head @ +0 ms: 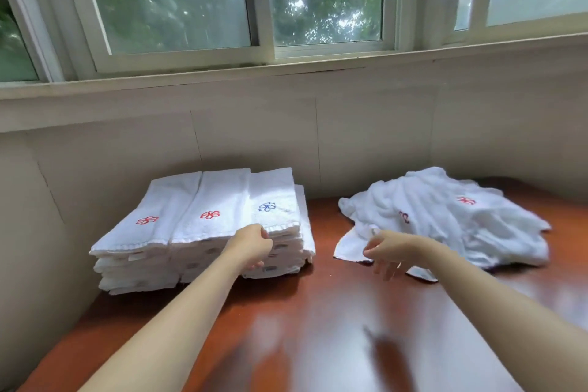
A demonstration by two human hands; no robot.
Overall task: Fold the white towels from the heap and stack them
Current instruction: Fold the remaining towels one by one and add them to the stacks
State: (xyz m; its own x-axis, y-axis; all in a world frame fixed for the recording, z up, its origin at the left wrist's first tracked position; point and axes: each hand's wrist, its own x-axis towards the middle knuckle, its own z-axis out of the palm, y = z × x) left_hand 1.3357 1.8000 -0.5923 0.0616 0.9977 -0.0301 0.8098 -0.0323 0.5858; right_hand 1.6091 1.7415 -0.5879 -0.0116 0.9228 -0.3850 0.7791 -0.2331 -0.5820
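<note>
The near half of the desk lay open from side to side, crossed only by the two forearms. Farther in, the folded towels stood in tall stacks side by side at the left. Their backs were close to the wall and their left flank near the side wall, leaving the front, top and right faces open. The loose heap sprawled across the far right, one corner trailing toward the middle. Between stacks and heap ran a strip of bare wood reaching back to the wall. The left hand sat against the front of the rightmost stack. The right hand hovered at the heap's near-left edge, narrowing the mouth of that strip.
</note>
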